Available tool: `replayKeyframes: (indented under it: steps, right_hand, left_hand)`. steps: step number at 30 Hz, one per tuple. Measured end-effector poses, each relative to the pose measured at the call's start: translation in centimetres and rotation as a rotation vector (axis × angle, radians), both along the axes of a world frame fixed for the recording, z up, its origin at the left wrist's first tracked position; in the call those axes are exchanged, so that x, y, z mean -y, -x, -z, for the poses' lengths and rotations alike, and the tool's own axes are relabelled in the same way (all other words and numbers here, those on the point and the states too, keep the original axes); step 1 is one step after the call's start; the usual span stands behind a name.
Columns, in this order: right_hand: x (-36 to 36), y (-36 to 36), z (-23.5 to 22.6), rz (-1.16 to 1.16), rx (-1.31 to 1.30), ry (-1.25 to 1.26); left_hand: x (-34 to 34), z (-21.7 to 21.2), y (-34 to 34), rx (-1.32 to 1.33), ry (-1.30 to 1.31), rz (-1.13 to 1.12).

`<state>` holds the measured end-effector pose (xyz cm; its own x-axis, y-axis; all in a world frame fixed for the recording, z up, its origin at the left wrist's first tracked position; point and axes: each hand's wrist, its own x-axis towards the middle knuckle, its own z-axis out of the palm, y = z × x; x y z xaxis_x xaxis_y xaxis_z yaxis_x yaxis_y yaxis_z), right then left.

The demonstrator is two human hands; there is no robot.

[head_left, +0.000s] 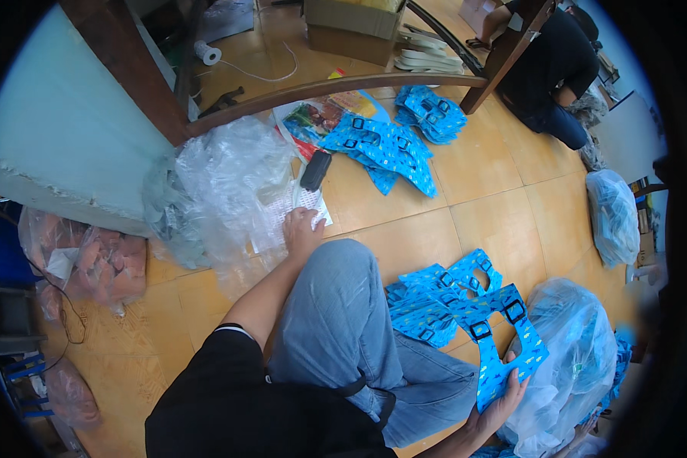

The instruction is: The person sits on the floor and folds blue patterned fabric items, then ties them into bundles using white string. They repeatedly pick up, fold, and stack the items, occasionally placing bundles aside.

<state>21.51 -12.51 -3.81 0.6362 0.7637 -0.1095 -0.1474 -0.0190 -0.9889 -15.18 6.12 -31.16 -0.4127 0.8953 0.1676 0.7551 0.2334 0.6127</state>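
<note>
My right hand [504,398] grips the lower edge of a blue patterned harness vest [504,324] with black buckles, held up beside my bent knee. Below and left of it, a pile of similar blue vests [416,305] rests on the floor. My left hand [304,229] reaches past my knee to a white printed sheet [327,211]. Its fingers are bent and close together over the sheet, and whatever is between the fingertips is too small to make out. A dark grey block [315,170] lies just beyond that hand.
More blue vests [389,149] lie ahead, with another stack [431,114] behind. Clear plastic bags [233,179] heap up at left. Full bags stand at right [572,351] and far left [91,259]. A wooden frame bar [343,88] crosses ahead. Another person [546,69] crouches at far right.
</note>
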Motion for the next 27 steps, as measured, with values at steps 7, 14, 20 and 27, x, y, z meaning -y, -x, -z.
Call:
replayKeyframes:
  steps: [7, 14, 20, 27]
  right_hand:
    - [-0.4, 1.3, -0.5, 0.056, 0.037, 0.043]
    - [-1.4, 2.1, -0.5, 0.068, 0.005, 0.005]
    - [-0.9, 1.5, -0.4, 0.031, -0.030, 0.010]
    - [-0.5, 0.9, -1.3, -0.018, -0.135, -0.065]
  left_hand:
    - [-0.3, 1.6, -0.3, -0.080, -0.085, -0.087]
    - [-0.6, 2.6, 0.3, -0.022, -0.125, -0.115]
    - [-1.0, 5.2, 1.5, 0.023, -0.277, -0.072]
    - [-1.5, 6.2, 2.6, -0.006, -0.297, -0.038]
